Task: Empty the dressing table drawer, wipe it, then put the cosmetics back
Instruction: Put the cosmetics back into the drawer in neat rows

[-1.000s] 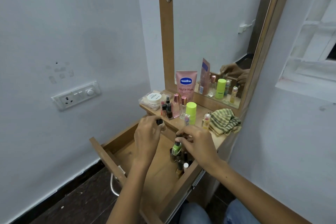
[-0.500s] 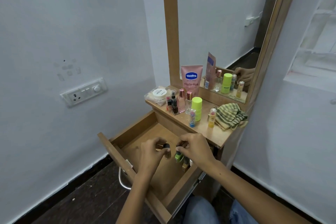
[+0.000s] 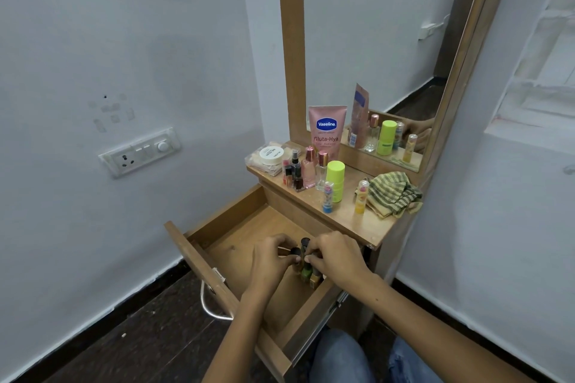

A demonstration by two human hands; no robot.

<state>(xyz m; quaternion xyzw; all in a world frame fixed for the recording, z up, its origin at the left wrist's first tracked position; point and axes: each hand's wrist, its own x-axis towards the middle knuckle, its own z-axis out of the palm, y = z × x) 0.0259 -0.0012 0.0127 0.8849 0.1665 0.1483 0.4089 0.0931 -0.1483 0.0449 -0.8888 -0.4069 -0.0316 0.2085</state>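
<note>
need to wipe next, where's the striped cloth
In the head view, the striped cloth lies crumpled at the tabletop's right end, beside the yellow lip balm, below the mirror.

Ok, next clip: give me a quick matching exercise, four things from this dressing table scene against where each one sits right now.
Things:
1. Vaseline tube
2. striped cloth
3. small bottles
4. white jar

Places:
A. inside the open drawer, under the two hands
B. far left end of the tabletop, on a clear packet
C. standing at the back, against the mirror frame
D. crumpled at the right end of the tabletop

Pairs: 1-C, 2-D, 3-A, 4-B
</note>
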